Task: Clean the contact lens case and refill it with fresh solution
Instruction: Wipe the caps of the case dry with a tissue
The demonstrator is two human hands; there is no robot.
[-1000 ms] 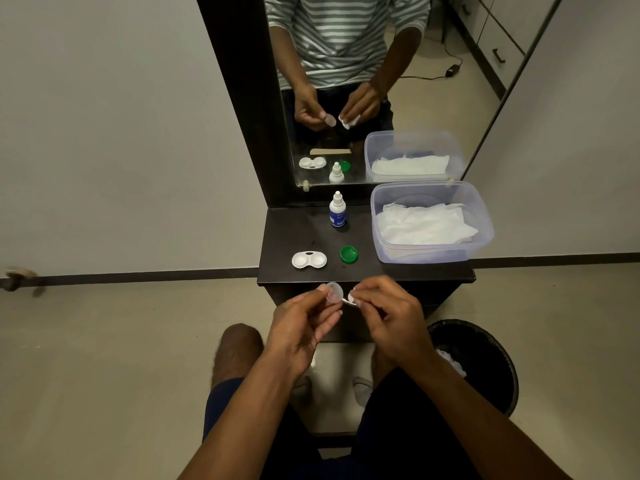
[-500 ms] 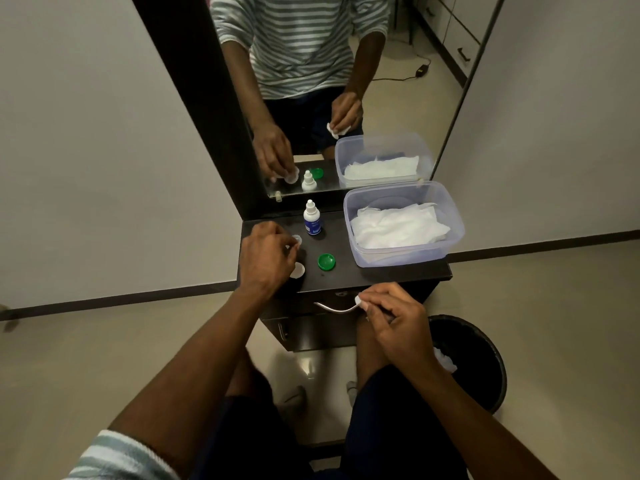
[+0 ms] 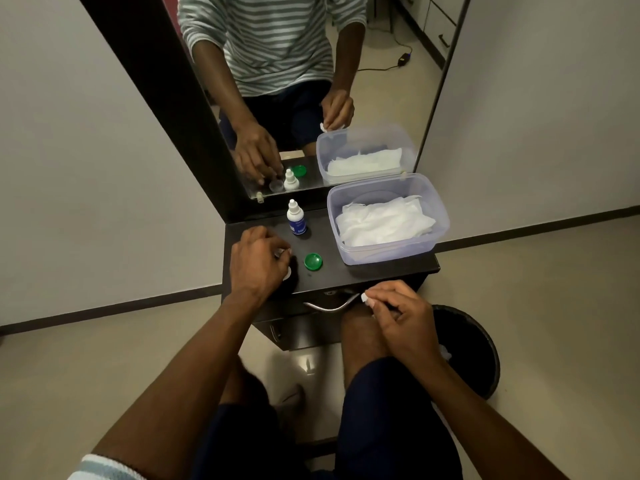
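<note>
Left hand [image 3: 258,263] covers lens case [image 3: 286,273] on desk [image 3: 363,271], grip unclear; right hand [image 3: 398,315] pinches tissue wad [image 3: 364,297]. Risk: cap placed blind, knocking solution bottle [image 3: 296,219].

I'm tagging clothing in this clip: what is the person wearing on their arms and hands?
Both hands, left hand and right hand, are bare: no gloves, rings or watch visible. The forearms are uncovered. A grey-and-white striped sleeve shows at the left upper arm.

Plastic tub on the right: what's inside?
The plastic tub holds a loose pile of white tissues. Whatever lies beneath them on the tub floor is covered and cannot be seen.
</note>
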